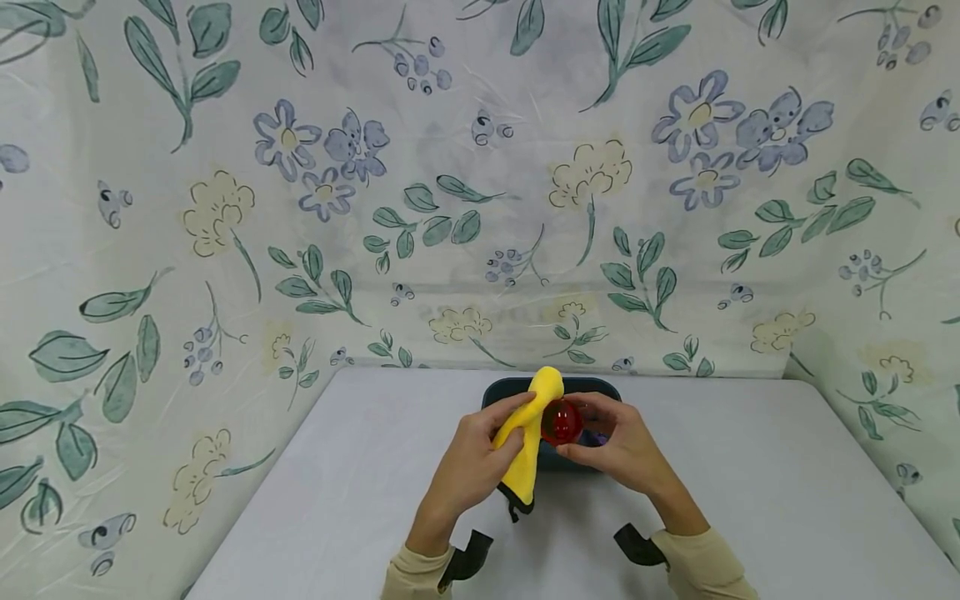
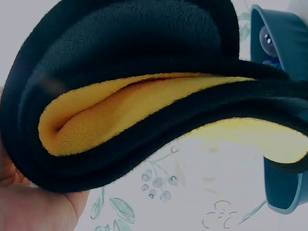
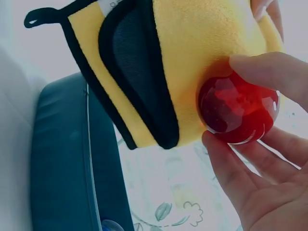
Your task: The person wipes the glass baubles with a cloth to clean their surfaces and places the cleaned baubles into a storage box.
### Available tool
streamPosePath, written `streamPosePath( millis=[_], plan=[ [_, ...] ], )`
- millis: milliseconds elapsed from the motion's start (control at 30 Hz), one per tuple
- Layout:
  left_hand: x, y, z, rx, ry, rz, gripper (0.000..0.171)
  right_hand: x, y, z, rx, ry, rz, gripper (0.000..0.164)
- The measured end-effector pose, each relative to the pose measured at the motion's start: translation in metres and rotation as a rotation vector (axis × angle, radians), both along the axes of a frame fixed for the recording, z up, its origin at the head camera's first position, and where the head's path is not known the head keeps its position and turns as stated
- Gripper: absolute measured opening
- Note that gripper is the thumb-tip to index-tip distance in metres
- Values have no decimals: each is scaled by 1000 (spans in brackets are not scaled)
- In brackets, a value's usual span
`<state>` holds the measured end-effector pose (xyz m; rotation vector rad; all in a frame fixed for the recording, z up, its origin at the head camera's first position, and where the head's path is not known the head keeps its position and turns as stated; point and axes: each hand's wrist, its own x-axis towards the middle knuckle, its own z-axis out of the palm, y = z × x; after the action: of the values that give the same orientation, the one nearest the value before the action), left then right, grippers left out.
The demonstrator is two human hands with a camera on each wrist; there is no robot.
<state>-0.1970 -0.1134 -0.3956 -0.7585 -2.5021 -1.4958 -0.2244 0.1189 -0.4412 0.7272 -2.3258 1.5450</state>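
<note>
My left hand [image 1: 474, 457] grips a yellow cloth [image 1: 527, 462] with dark edging and a hanging loop, folded over between thumb and fingers. In the left wrist view the cloth's dark underside and yellow folds [image 2: 110, 120] fill most of the picture. My right hand [image 1: 628, 442] holds a clear red ball [image 1: 562, 422] between thumb and fingertips. Seen from the right wrist, the red ball [image 3: 238, 108] is right up against the yellow face of the cloth [image 3: 192, 48]. Both hands are above the near side of a dark teal tub.
The dark teal tub [image 1: 497, 387] stands on the white table [image 1: 360, 467], close to its far edge. Inside are blue-purple glossy balls [image 2: 267, 41], partly hidden. A floral-patterned curtain [image 1: 450, 183] hangs behind the table and along its sides.
</note>
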Motion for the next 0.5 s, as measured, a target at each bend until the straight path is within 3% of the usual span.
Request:
streamPosePath(
  millis=[500],
  plan=[
    [-1,0,-2,50,49,-2,42,0,-5,-3,-6,-64,111,56]
  ],
)
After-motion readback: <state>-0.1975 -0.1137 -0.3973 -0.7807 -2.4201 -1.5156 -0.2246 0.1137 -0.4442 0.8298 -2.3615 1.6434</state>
